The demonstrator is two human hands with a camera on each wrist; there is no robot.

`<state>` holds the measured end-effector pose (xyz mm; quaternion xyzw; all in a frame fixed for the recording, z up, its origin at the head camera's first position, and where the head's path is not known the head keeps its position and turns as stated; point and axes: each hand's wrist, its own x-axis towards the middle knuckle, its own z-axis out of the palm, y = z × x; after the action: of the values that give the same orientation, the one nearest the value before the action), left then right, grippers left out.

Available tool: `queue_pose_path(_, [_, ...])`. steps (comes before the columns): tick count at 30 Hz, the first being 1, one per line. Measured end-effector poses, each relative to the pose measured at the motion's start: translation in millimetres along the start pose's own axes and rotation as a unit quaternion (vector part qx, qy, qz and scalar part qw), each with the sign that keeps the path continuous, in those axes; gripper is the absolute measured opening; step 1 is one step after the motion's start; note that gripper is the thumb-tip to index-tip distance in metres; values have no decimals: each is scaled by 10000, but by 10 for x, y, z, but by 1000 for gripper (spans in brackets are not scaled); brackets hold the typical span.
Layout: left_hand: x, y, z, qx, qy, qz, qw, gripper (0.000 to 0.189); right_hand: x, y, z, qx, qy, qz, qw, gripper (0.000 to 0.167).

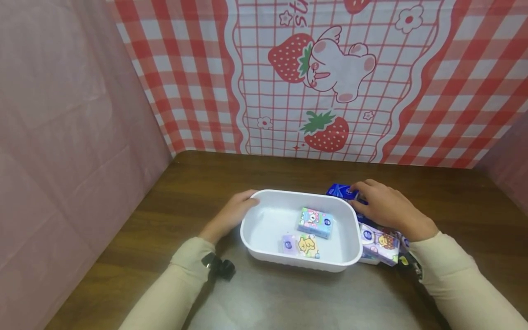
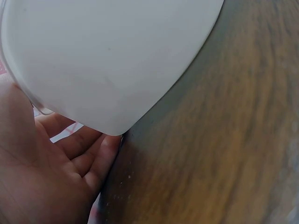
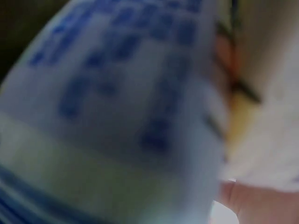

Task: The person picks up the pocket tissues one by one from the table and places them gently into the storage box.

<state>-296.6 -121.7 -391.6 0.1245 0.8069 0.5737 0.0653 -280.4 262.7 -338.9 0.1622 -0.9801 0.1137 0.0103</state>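
A white plastic basin stands on the table, with a light-blue patterned tissue pack and a purple-and-yellow tissue pack inside. My left hand holds the basin's left end, thumb over the rim; in the left wrist view its fingers reach under the wall. Beyond the basin's right end, my right hand has thumb and fingers around the end of a dark-blue tissue pack. Below that hand lies a purple cartoon tissue pack on other packs. A blurred printed wrapper fills much of the right wrist view.
The heaped packs lie close against the basin's right side, partly hidden by my right hand and sleeve. A strawberry-print checked cloth hangs behind the brown wooden table. A pink cloth hangs along the left.
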Motion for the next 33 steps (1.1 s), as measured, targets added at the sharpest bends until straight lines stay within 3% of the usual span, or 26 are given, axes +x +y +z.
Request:
queue_pose_path(22, [5,7,0,-39,-28,-49,10000,37,-73,60,-15,311,228,12,9993,60])
queue_pose_path(33, [-17,22,-15,-60,-136,-21,9999,38,-67,22,25,339,215,-60,9992,52])
